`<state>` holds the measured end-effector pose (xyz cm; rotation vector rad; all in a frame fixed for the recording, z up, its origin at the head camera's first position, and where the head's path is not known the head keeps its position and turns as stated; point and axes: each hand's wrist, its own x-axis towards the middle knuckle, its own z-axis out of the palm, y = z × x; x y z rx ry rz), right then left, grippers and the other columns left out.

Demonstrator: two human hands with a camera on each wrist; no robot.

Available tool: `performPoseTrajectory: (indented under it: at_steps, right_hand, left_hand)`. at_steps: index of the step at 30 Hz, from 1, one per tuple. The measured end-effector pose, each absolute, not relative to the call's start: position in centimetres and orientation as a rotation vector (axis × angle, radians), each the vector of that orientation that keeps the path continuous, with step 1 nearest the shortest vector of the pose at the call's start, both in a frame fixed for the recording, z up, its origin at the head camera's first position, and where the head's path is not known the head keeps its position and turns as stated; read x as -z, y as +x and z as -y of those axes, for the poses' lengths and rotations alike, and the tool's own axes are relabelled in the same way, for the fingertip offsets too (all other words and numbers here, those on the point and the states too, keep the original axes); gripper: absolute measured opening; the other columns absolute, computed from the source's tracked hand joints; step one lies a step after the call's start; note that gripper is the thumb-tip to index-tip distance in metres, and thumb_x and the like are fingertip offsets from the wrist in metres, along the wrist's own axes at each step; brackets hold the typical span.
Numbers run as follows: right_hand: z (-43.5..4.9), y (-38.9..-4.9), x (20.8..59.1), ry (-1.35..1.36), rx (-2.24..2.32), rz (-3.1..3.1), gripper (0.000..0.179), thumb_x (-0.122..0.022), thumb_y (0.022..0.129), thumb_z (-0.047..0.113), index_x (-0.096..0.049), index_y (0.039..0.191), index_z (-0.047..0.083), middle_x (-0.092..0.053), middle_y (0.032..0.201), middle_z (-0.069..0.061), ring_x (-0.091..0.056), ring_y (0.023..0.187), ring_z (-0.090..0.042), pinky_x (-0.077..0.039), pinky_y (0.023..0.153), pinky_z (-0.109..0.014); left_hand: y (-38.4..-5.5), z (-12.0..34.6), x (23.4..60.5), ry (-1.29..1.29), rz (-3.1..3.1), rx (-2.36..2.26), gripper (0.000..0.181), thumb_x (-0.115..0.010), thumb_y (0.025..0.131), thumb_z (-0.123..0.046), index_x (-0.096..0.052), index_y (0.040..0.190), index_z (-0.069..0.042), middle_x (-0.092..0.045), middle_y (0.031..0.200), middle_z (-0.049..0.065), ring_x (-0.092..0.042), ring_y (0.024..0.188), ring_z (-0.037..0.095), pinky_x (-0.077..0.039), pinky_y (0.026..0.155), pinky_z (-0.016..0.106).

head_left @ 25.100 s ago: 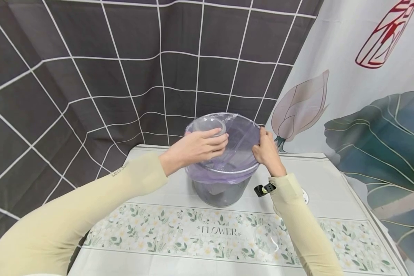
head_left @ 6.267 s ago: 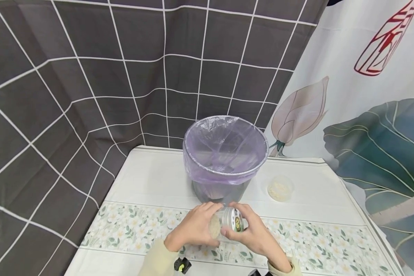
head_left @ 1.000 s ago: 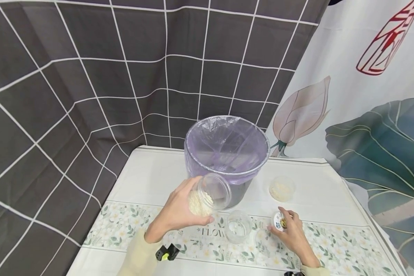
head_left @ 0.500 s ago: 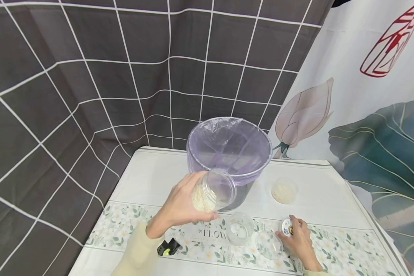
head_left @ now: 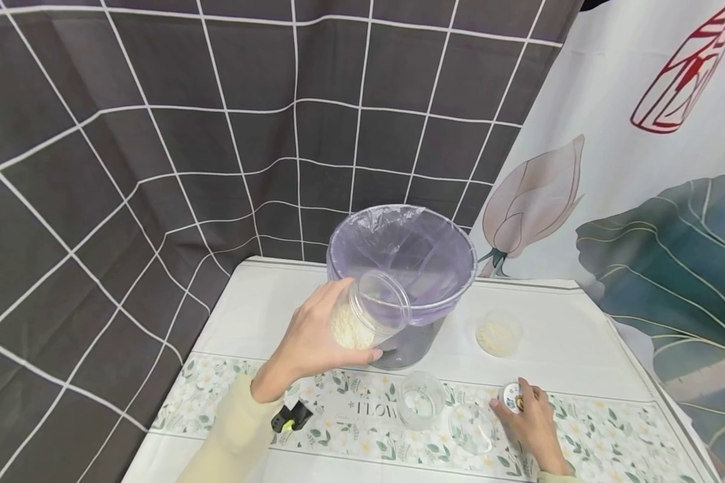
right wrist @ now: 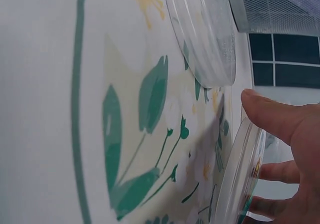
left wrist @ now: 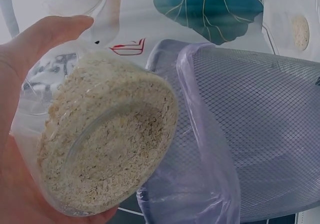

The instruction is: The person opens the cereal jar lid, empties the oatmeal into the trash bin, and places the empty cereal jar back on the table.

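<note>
My left hand (head_left: 308, 342) grips a clear plastic jar (head_left: 382, 305), tilted with its open mouth to the right, by the front rim of a mesh bin (head_left: 407, 345). Pale flakes, perhaps oats, lie in the jar's lower part. In the left wrist view the jar's base (left wrist: 115, 149) shows, with the fingers wrapped round its side. My right hand (head_left: 534, 426) holds a round printed lid (head_left: 511, 397) by its edge, low over the right of the table. Seen from the right wrist, the lid (right wrist: 240, 174) stands on edge between thumb and fingers.
A purple bag (head_left: 411, 261) lines the bin. On the table sit a clear tub (head_left: 420, 401), a clear round piece (head_left: 471, 429) and a shallow tub with pale flakes (head_left: 498, 334). A dark grid curtain (head_left: 248, 134) hangs behind.
Earlier both hands were on the lidded jar; now lid and jar are apart. In the last second the jar has risen slightly toward the bin, and the right hand has moved right with the lid.
</note>
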<state>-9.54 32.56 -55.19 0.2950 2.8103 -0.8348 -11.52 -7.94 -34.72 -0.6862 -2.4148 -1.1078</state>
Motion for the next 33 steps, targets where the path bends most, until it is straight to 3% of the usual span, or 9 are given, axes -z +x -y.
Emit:
performPoseTrajectory:
  at_steps: [9, 23, 33]
  right_hand:
    - [-32.1, -9.9, 56.1, 0.473, 0.719, -2.855, 0.088, -0.065, 0.080, 0.043, -0.022, 0.137, -0.008, -0.019, 0.131, -0.038, -0.019, 0.120, -0.056, -0.021, 0.094, -0.071]
    - [-32.4, -9.3, 55.9, 0.386, 0.798, -2.834, 0.092, -0.061, 0.079, 0.053, -0.021, 0.137, -0.007, -0.018, 0.133, -0.037, -0.017, 0.121, -0.056, -0.017, 0.091, -0.074]
    - [-32.0, -9.9, 55.4, 0.452, 0.808, -2.934, 0.080, -0.058, 0.085, 0.043, -0.026, 0.135, -0.011, -0.015, 0.134, -0.041, -0.015, 0.121, -0.058, -0.013, 0.096, -0.071]
  left_hand:
    - [-12.2, 8.2, 33.8, -0.645, 2.420, 1.050, 0.094, -0.083, 0.047, -0.050, -0.049, 0.127, -0.017, -0.055, 0.116, -0.005, -0.051, 0.105, 0.011, -0.047, 0.087, 0.035]
    - [-13.7, 8.6, 32.2, -0.605, 2.532, 0.930, 0.092, -0.081, 0.048, -0.052, -0.048, 0.126, -0.017, -0.054, 0.112, -0.004, -0.050, 0.100, 0.013, -0.047, 0.083, 0.037]
    - [-14.4, 9.5, 31.8, -0.571, 2.584, 0.831, 0.094, -0.080, 0.047, -0.053, -0.047, 0.127, -0.016, -0.055, 0.109, 0.000, -0.050, 0.095, 0.015, -0.047, 0.076, 0.035]
